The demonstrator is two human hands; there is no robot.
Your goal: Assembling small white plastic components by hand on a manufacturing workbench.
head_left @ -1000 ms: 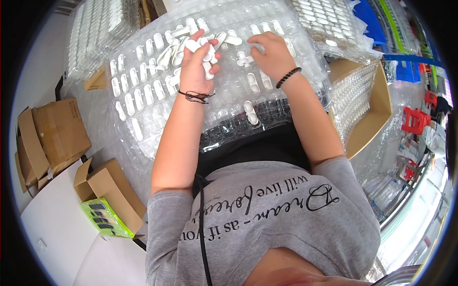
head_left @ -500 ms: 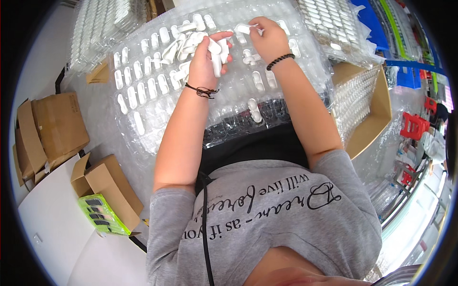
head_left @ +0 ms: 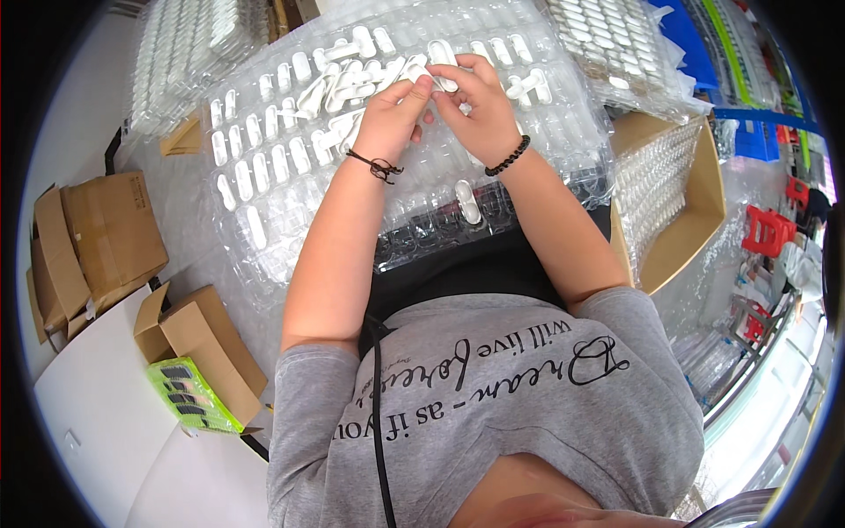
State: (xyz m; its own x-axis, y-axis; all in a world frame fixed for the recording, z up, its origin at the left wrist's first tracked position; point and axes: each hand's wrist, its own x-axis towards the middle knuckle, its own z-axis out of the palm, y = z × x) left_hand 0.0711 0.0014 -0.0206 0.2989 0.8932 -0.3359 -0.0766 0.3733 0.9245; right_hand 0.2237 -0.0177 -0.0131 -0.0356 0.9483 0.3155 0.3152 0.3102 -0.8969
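Observation:
My left hand (head_left: 392,116) and my right hand (head_left: 480,110) meet over the clear plastic blister tray (head_left: 396,189). Between their fingertips is a white oblong plastic piece (head_left: 447,85), pinched by the right thumb and fingers. The left thumb and fingers close on white plastic at the same spot, and the left palm's contents are hidden. Left of the hands, a loose heap of similar white pieces (head_left: 339,88) lies on the tray. Others sit singly in its pockets, such as one white piece (head_left: 468,202) near the front edge.
Stacks of filled trays stand at the far left (head_left: 198,66) and far right (head_left: 607,44). An open carton (head_left: 682,238) with clear trays is on the right. Cardboard boxes (head_left: 114,233) stand on the left, one holding a green package (head_left: 195,394). A red stool (head_left: 767,231) is farther right.
My right hand has come left and nearer, bringing a white piece to my left hand. My left hand, earlier spread under several white pieces, is now more closed, its thumb beside the right fingertips.

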